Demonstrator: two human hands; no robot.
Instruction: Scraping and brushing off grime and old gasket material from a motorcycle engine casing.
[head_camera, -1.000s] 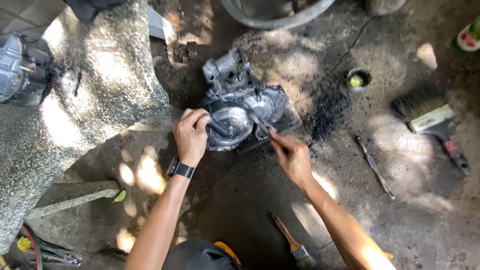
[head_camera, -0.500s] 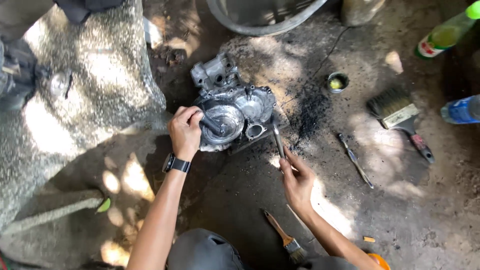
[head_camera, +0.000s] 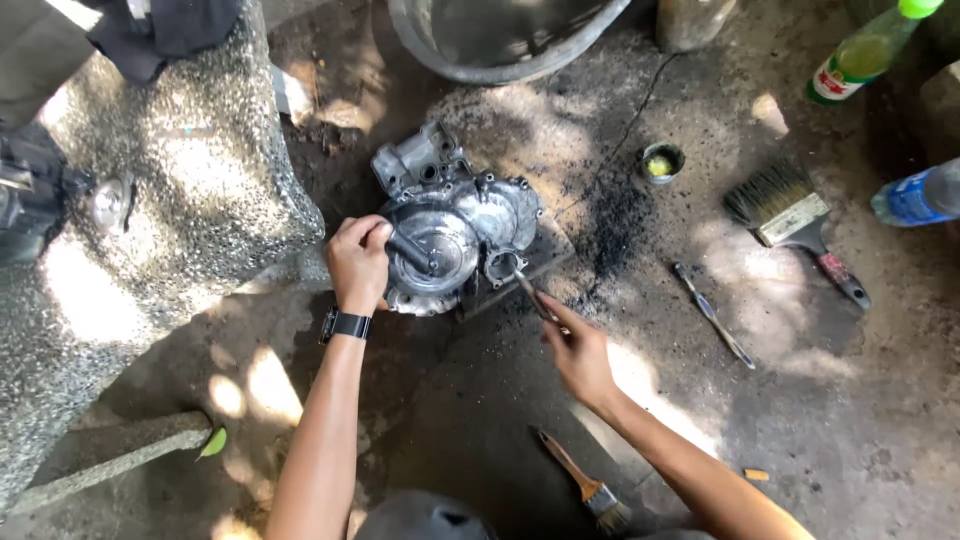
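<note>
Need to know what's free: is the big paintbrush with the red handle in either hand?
No, the wide paintbrush lies on the ground, right of the engine cover, away from both hands.

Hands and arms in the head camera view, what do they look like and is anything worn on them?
Both arms are bare, with no sleeves in view and no gloves. The left hand has a black watch with a dark band around its wrist. The right hand shows nothing worn on the wrist or fingers. I cannot make out any rings or markings on either hand.

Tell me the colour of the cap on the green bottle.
Bright green cap, seen in the head view at the top right corner.
</note>
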